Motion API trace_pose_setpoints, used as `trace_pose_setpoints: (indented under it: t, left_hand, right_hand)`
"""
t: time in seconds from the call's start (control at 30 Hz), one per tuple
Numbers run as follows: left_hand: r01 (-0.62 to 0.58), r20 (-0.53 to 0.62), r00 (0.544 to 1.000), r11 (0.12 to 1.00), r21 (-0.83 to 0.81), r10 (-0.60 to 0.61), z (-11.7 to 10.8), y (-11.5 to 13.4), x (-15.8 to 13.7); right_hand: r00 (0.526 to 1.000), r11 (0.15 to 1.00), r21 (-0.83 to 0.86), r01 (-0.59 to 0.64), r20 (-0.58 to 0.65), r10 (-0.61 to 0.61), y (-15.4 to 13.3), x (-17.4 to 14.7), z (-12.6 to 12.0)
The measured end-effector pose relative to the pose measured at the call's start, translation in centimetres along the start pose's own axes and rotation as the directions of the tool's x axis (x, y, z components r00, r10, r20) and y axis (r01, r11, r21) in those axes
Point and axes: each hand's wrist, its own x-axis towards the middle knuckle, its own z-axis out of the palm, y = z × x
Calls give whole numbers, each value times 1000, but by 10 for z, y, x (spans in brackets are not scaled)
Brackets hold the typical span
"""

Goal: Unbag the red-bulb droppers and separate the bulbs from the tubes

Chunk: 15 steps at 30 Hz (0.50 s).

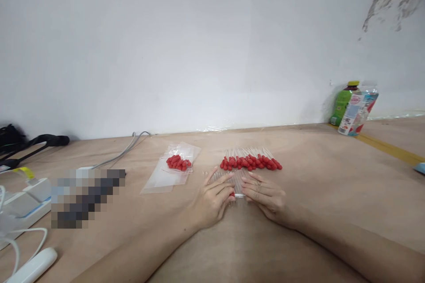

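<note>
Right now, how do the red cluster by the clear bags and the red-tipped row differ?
The red cluster is compact; the red-tipped row spreads wider. The cluster lies in or on the clear bags; the row lies on the brown tabletop. Both show rounded red ends.

Desk (332, 194): tan, lightly creased | middle: red-tipped sticks (249, 162) in a row, tips toward near side | left of these: overlapping clear bags (159, 180) | back right: green bottle (341, 105), printed bottle (357, 114) just beside, yellow tape (392, 147) running off rightward | left: power strip (41, 191), grey cable (123, 153) to back edge, white device (37, 266), black object (49, 140)
</note>
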Motion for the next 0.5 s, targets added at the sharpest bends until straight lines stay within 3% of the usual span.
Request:
trace_pose_setpoints:
  t: [0.13,0.23,0.37,0.43,0.5]
  left_hand:
    - [-23,-59,998,1000,17,24,-3,-7,-8]
    - [63,-119,991,996,63,-56,-9,-18,-17]
    - [192,-185,966,980,55,-179,-19,-37,-21]
    - [314,-222,928,949,32,-299,-28,-52,-19]
    - [494,-219,851,869,29,-477,-41,-72,-16]
  right_hand:
    - [999,999,21,-27,24,26,1,-4,-15]
    - [980,980,-26,-198,-16,197,6,-6,-32]
    - [903,892,-169,-420,24,429,9,-7,-38]
    - [871,863,-199,-463,77,485,8,-7,-34]
    - [834,834,-205,-513,113,540,6,-6,-30]
